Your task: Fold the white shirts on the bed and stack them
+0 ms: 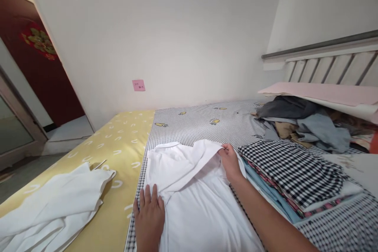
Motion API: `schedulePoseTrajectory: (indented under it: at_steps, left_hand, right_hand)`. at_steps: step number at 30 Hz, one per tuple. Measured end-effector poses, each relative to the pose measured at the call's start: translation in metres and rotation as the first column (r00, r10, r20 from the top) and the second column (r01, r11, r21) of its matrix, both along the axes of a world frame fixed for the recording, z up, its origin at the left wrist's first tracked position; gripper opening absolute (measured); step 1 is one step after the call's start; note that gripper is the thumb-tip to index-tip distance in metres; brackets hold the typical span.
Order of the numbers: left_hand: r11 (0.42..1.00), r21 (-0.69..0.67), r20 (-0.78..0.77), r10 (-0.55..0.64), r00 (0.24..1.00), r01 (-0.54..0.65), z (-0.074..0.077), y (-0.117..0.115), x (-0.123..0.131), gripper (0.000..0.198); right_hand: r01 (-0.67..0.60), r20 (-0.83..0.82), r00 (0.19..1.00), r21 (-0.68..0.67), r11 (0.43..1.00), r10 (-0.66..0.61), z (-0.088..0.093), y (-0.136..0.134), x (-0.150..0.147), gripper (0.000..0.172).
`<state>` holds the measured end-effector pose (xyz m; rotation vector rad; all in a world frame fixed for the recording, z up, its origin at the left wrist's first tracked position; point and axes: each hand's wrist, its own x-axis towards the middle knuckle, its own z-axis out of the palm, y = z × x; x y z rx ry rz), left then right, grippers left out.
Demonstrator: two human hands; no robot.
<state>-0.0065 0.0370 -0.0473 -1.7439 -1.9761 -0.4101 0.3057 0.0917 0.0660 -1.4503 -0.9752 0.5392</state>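
A white shirt (195, 189) lies spread on the checked bed sheet (206, 122) in front of me. My left hand (149, 214) rests flat on the shirt's left side, fingers stretched out. My right hand (230, 161) pinches a folded-over sleeve of the shirt near its upper right edge. Right beside that hand stands a stack of folded clothes (292, 177) topped by a black-and-white gingham piece.
A second white garment (56, 204) lies crumpled on the yellow sheet (118, 141) at left. A loose heap of grey and tan clothes (304, 122) sits at the back right under a pink board (321, 92). The white wall carries a pink note (138, 85). A doorway opens at far left.
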Motion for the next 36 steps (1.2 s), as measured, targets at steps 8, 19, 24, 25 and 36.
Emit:
schedulePoseTrajectory:
  at_steps: [8, 19, 24, 25, 36]
  left_hand:
    - [0.999, -0.048, 0.02, -0.009, 1.0, 0.01, 0.011, -0.003, 0.001, 0.052]
    - [0.999, -0.019, 0.031, -0.041, 0.999, 0.041, 0.009, -0.006, 0.001, 0.05]
    - [0.999, 0.004, 0.077, -0.053, 0.996, 0.053, 0.008, -0.006, 0.002, 0.049]
    - [0.999, 0.008, 0.083, -0.054, 0.995, 0.054, 0.008, -0.006, 0.002, 0.049]
    - [0.998, 0.01, 0.077, -0.061, 0.995, 0.061, 0.008, -0.006, 0.002, 0.049]
  right_hand:
    - [-0.007, -0.896, 0.367, 0.265, 0.964, 0.249, -0.064, -0.067, -0.017, 0.041]
    - [-0.089, -0.901, 0.354, 0.236, 0.968, 0.252, -0.059, -0.039, 0.015, 0.033]
    - [0.113, -0.808, 0.587, 0.143, 0.983, 0.05, -0.05, -0.02, 0.053, 0.037]
    - [0.137, -0.761, 0.648, 0.108, 0.985, -0.007, -0.049, -0.019, 0.054, 0.041]
    - [-0.208, 0.328, 0.908, -0.19, 0.96, 0.261, -0.072, -0.043, -0.008, 0.014]
